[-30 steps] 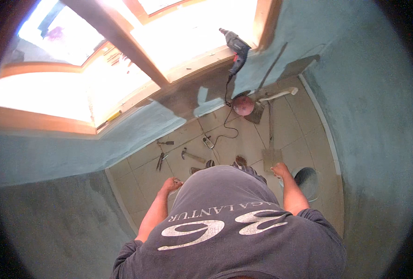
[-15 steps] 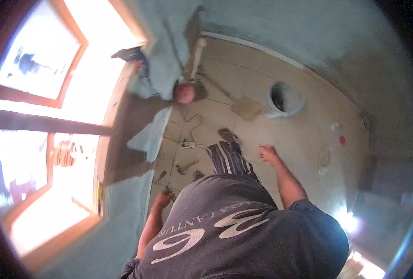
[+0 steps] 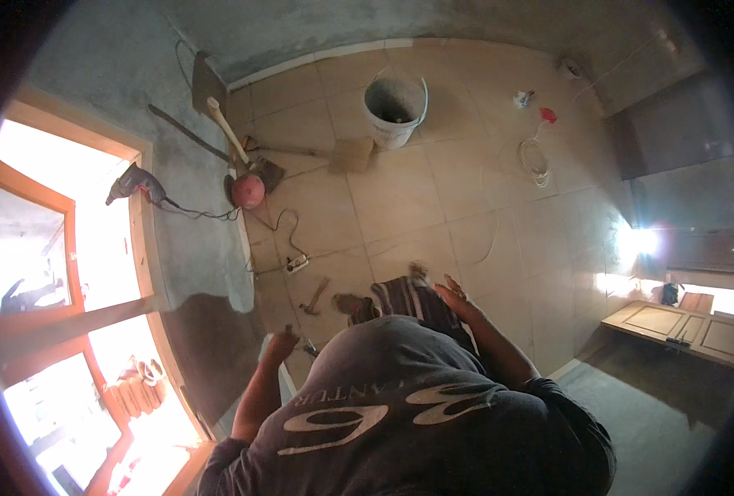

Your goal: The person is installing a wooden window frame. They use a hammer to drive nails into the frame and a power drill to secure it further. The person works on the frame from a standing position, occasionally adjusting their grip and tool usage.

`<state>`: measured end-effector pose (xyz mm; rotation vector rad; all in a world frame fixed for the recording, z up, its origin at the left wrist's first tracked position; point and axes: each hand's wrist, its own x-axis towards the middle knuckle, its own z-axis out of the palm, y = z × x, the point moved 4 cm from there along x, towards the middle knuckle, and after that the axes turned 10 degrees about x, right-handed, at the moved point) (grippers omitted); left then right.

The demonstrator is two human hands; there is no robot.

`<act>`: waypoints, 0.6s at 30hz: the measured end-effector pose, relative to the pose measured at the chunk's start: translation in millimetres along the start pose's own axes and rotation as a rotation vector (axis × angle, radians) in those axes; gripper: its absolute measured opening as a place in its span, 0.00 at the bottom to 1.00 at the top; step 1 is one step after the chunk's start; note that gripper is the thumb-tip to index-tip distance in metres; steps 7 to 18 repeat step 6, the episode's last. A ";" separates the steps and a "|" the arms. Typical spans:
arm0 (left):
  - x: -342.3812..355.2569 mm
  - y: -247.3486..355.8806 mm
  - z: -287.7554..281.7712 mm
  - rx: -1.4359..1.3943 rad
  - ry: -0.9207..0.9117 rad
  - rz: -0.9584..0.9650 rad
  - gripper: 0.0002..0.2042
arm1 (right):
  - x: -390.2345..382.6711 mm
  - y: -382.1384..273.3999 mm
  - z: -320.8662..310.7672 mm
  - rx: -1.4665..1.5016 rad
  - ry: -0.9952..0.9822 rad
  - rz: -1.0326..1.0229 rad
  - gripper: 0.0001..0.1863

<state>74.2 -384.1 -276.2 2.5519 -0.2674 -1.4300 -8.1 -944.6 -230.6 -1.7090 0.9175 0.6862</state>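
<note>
My left hand (image 3: 280, 343) is low beside the wall under the window, its fingers curled closed. Whatever may be inside it is too small and blurred to make out. Just right of it, partly behind my shirt, shows a dark metal tool (image 3: 311, 350); I cannot tell whether the hand touches it. My right hand (image 3: 454, 296) hovers by my striped shorts (image 3: 412, 302), fingers apart, holding nothing. On the tiles ahead of my left hand lies a hammer (image 3: 314, 296). Beyond it is a white power strip (image 3: 297, 263) with a cord.
A bucket (image 3: 392, 112) stands ahead, beside a shovel blade (image 3: 352, 155). Long-handled tools lean near a red round object (image 3: 248, 191). A corded drill (image 3: 140, 183) sits at the window on the left. Coiled cable (image 3: 534, 161) lies right; a wooden door panel (image 3: 673, 329) stands farther right.
My view has turned rightward, bringing the coiled cable and wooden panel into clearer sight. My right hand has drawn closer to my shorts, its fingers now spread. My left hand stays low and closed.
</note>
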 end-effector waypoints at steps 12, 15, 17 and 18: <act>46.3 168.6 -25.0 -0.108 0.101 0.218 0.21 | 115.0 159.3 17.6 -0.399 -0.615 0.178 0.45; 46.3 168.6 -25.0 -0.108 0.101 0.218 0.21 | 115.0 159.3 17.6 -0.399 -0.615 0.178 0.45; 46.3 168.6 -25.0 -0.108 0.101 0.218 0.21 | 115.0 159.3 17.6 -0.399 -0.615 0.178 0.45; 46.3 168.6 -25.0 -0.108 0.101 0.218 0.21 | 115.0 159.3 17.6 -0.399 -0.615 0.178 0.45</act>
